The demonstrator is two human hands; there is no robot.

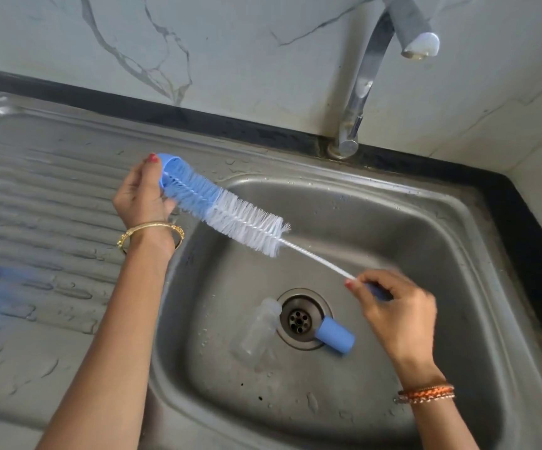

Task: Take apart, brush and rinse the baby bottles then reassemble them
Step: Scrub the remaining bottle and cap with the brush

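A small blue cap (163, 173) is gripped in the left hand (143, 196) above the draining board, with the tip of the bottle brush (230, 211) pushed into it. The brush's handle end is pinched by the curled fingers of the right hand (393, 306) over the sink (441, 222). The clear bottle (258, 329) and a second blue cap (336, 334) are lying beside the drain (299, 318). The cap should probably be held steady while the brush is twisted, so that the inner wall is reached all round. No water is seen at the tap (377, 60).
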